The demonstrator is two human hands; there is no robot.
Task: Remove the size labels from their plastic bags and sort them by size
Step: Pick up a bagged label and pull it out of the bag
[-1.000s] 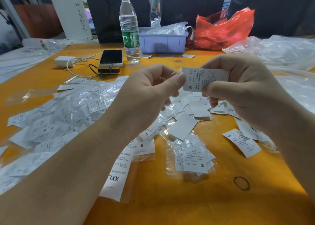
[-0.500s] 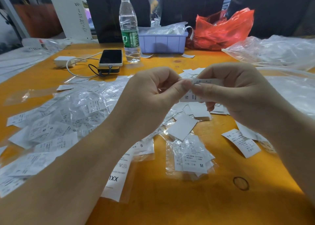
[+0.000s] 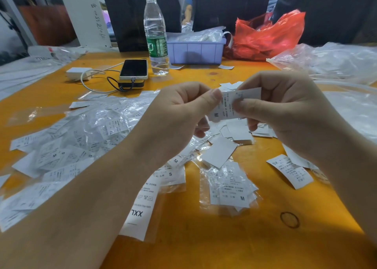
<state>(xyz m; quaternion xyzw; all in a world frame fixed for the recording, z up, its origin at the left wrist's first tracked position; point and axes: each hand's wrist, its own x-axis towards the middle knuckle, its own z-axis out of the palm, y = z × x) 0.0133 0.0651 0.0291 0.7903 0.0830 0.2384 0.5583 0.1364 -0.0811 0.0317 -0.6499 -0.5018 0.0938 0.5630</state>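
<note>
an orange table (image 3: 204, 238) fills the view, strewn with white labels and clear plastic. above its middle both hands meet on one white label marked m (image 3: 228, 107): the left hand (image 3: 179, 113) pinches its left edge between thumb and forefinger, and the right hand (image 3: 285, 107) pinches it from the right, fingers closed on the paper (the two thumbs nearly touch). just below the pinch lie small stacks of bare labels (image 3: 238, 132). nearer the person sits a clear bag of m labels (image 3: 230, 187), and under the left forearm a long xxl label (image 3: 140, 207). left of the grip spreads a heap of bagged labels (image 3: 77, 138). right of it lies an xs label (image 3: 289, 171). beyond the grip stand a water bottle (image 3: 156, 36), a phone (image 3: 134, 69) and a lilac bin (image 3: 195, 50).
</note>
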